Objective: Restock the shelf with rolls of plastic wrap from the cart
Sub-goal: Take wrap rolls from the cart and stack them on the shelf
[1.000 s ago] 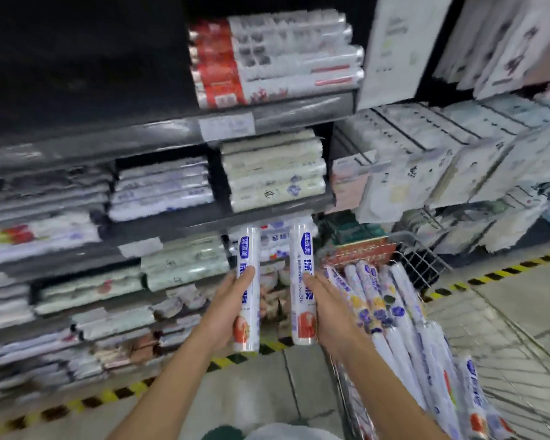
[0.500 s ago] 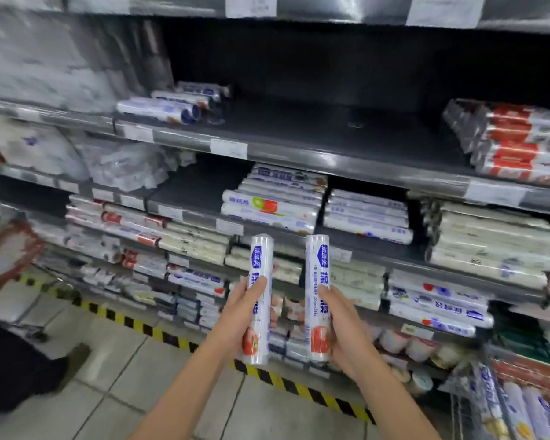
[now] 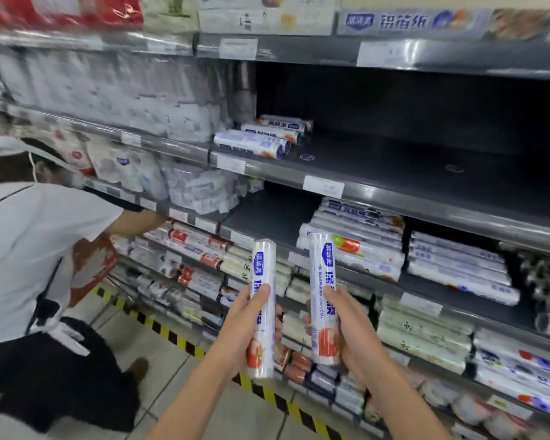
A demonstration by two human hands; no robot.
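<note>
Grey metal supermarket shelving fills the view, slanting from near right to far left. Each tier has a glossy front strip with white paper price tags (image 3: pixel 323 186). At mid height sits the shelf (image 3: pixel 394 163), a dark, matte deck under a deep shadowed recess. At its far left end, a few rolls on the shelf (image 3: pixel 251 142) lie on their sides. They are slim cylinders in shiny clear film, white with blue lettering.

Near the bottom centre, two bare forearms reach in from the lower edge. The left hand (image 3: pixel 243 317) grips the left roll (image 3: pixel 262 281) around its lower half, with the thumb laid up the front and the fingers curled behind. The right hand (image 3: pixel 351 325) wraps the right roll (image 3: pixel 323 274) the same way, its fingertips showing round the roll's left side. Both rolls stand nearly upright in the air in front of the lower tiers. They are side by side, apart, and well below the dark shelf. Each is a smooth white tube with blue print and an orange-red picture near its base.

Behind them, stacked rolls (image 3: pixel 362 246) lie flat in neat, film-wrapped piles, with more boxes and tubes on the tiers beneath. The far left shelves are blurred and hold what may be soft plastic packets.

On the left, another person (image 3: pixel 29 242) in a white short-sleeved top and dark trousers bends low, with one arm reaching into a lower tier. Pale glossy floor tiles (image 3: pixel 242 414) carry a strip of yellow and black striped tape (image 3: pixel 159 328) along the shelf foot.
</note>
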